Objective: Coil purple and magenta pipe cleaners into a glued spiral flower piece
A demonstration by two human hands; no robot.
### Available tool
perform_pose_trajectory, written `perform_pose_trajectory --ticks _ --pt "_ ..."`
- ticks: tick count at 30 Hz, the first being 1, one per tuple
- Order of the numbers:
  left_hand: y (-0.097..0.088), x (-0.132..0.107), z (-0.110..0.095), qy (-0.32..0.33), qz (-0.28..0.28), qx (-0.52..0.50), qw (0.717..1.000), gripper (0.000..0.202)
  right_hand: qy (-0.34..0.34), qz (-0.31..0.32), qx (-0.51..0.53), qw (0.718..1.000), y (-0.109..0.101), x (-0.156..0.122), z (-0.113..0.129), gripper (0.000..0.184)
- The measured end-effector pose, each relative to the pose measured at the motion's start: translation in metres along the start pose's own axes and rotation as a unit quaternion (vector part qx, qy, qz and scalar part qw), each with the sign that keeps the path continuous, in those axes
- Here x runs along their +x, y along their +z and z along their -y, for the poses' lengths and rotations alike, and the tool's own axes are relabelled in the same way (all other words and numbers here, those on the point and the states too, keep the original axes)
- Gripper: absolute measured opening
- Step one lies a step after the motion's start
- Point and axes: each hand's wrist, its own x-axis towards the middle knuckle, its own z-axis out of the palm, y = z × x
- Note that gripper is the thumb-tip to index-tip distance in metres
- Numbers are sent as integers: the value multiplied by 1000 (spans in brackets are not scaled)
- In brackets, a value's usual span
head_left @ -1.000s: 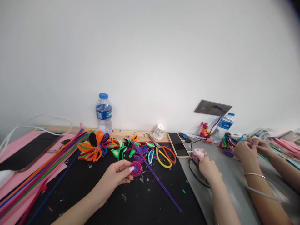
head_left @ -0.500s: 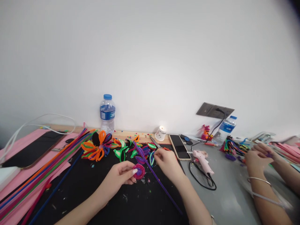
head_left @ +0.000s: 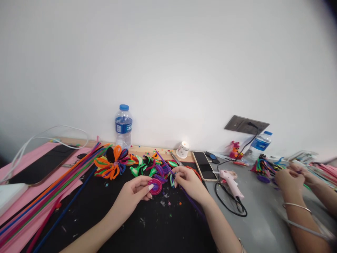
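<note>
My left hand (head_left: 137, 191) pinches a flat coiled disc of pipe cleaner (head_left: 155, 186), magenta around a purple middle, held above the black mat (head_left: 126, 225). To its right, my right hand (head_left: 189, 182) has its fingers closed on a long purple pipe cleaner (head_left: 163, 161). One end of that stem points up and left past the fingertips; the other runs down under the hand. Just behind both hands lie green, white and purple pipe-cleaner loops (head_left: 140, 168). An orange and multicoloured pipe-cleaner flower (head_left: 113, 163) rests farther left.
Long pipe cleaners (head_left: 60, 179) lie at left beside a dark tablet (head_left: 43, 163). A water bottle (head_left: 123, 126), paper cup (head_left: 182, 149), scissors (head_left: 176, 158) and phone (head_left: 204, 166) stand or lie near the wall. Right are a pink glue gun (head_left: 231, 184) with cord and another person's hands (head_left: 292, 181).
My right hand has closed on the purple pipe cleaner, which has shifted slightly. My left hand still holds the coiled disc. The view has moved a little to the left.
</note>
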Motion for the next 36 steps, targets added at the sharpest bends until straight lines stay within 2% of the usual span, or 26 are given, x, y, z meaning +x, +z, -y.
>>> perform_pose_trajectory --ticks 3,6,10,15,19,24,29,33,36 --pt "0 0 0 10 -1 4 1000 24 18 31 143 989 -8 -4 -2 13" --pt "-1 0 1 10 3 3 1000 21 18 57 261 964 -11 -9 -6 13" --pt "-1 2 2 -3 9 0 1000 22 42 99 354 929 -7 -17 -11 16" --pt "-1 2 2 -35 -2 -12 999 25 56 121 362 922 -2 -21 -9 14" --pt "0 3 1 -60 -1 -24 998 27 68 81 343 933 0 -19 -12 14" --pt "-1 2 -1 -73 17 -21 997 28 50 46 346 936 2 -15 -22 17" --pt "1 -3 -4 -89 56 -8 994 23 27 51 382 922 5 -16 -19 18" --pt "3 -6 -6 -83 110 -26 990 20 51 85 418 903 11 -18 -16 18" --pt "6 -10 -8 -72 145 -51 985 21 68 110 407 904 18 -20 -14 20"
